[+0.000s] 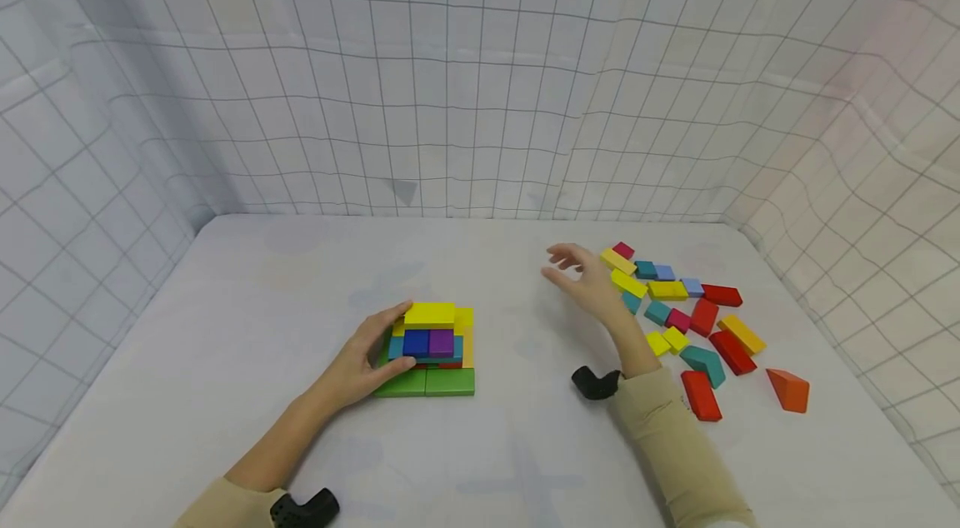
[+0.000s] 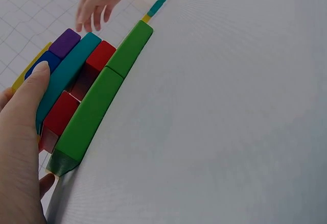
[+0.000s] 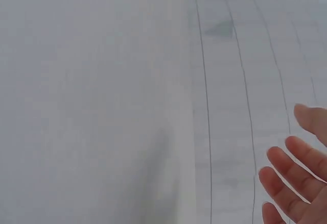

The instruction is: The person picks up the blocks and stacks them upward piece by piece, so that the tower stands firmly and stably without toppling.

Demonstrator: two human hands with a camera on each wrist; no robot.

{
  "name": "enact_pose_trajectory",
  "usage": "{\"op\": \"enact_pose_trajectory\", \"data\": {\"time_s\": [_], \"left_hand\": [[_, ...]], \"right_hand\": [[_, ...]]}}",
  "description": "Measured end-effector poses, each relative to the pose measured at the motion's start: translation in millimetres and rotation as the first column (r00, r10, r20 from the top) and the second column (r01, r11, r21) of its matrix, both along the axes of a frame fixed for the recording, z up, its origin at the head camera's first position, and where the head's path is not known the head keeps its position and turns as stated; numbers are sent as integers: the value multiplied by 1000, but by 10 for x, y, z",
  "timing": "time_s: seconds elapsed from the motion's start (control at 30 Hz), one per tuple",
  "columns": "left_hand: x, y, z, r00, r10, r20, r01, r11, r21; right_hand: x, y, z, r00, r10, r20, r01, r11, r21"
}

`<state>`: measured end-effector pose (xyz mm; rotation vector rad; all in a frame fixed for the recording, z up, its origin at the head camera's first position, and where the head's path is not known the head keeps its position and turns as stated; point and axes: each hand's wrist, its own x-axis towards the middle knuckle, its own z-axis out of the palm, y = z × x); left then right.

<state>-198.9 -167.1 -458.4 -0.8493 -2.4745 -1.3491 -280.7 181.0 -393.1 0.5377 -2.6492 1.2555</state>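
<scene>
A layered stack of wooden blocks stands near the table's middle: green blocks (image 1: 450, 382) at the bottom, red blocks (image 2: 61, 113) and a teal block (image 2: 69, 76) above, then a dark blue block (image 1: 416, 343) beside a purple block (image 1: 441, 343), and a yellow block (image 1: 430, 316) on top. My left hand (image 1: 367, 357) holds the stack from its left side, thumb at the front against the dark blue block and fingers reaching behind. My right hand (image 1: 588, 282) hovers over the table, right of the stack, its fingers loosely bent and nothing in them.
Several loose blocks lie scattered at the right: yellow blocks (image 1: 667, 291), red blocks (image 1: 701, 395), a teal arch-like block (image 1: 703, 363) and an orange wedge (image 1: 789, 391) among them. White gridded curtain (image 1: 465, 95) encloses the back and sides of the white table (image 1: 247, 303).
</scene>
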Motion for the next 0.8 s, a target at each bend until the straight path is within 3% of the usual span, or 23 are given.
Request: {"op": "enact_pose_trajectory", "data": {"time_s": [0.13, 0.3, 0.47, 0.8], "left_hand": [[2, -4, 3, 1000, -2, -2, 2, 1000, 0], [3, -14, -5, 1000, 0, -6, 0, 1000, 3], [6, -19, -9, 1000, 3, -8, -3, 1000, 1], [4, -3, 5, 1000, -3, -7, 3, 1000, 3]], "right_hand": [[-37, 485, -58, 987, -150, 61, 145, 987, 75], [-36, 911, -154, 954, -239, 181, 210, 963, 168], [-27, 1138, -232, 932, -273, 238, 210, 942, 261], [-2, 1271, -211, 933, -250, 260, 157, 930, 333]]}}
